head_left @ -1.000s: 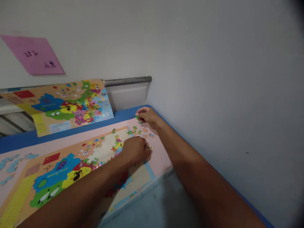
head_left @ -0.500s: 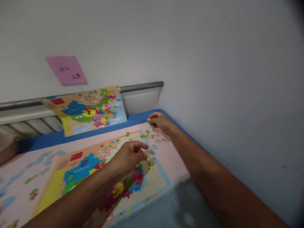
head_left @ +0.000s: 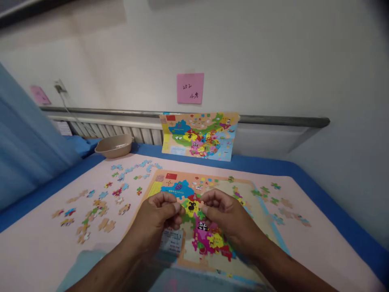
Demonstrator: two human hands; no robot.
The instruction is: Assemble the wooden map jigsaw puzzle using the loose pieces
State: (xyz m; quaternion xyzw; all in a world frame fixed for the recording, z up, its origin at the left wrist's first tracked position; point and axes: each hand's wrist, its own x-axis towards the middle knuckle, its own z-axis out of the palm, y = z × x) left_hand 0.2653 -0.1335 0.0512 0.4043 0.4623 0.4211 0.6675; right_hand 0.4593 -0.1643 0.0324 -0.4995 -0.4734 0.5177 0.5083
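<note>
A partly filled map jigsaw puzzle [head_left: 202, 247] lies in its frame in front of me, with blue, yellow, pink and red areas joined and bare cream backing at its right. Above the middle of it, my right hand [head_left: 226, 213] pinches a small peach puzzle piece [head_left: 201, 205] between thumb and fingers. Just across from it, my left hand [head_left: 164, 211] is closed, thumb against curled fingers; what it holds, if anything, is too small to make out. The hands are a short gap apart, and a black goat picture [head_left: 191, 207] shows between them.
Loose puzzle pieces [head_left: 99, 207] lie scattered on the pink sheet at left, others [head_left: 285, 202] at right. A printed map sheet [head_left: 199, 138] leans on the rail [head_left: 282, 120] behind. A tan basin [head_left: 114, 146] stands back left, near a blue curtain [head_left: 28, 142].
My view has swung left. My right hand has come back from the loose pieces at the far right to over the puzzle, facing my left hand, whose fingers have closed.
</note>
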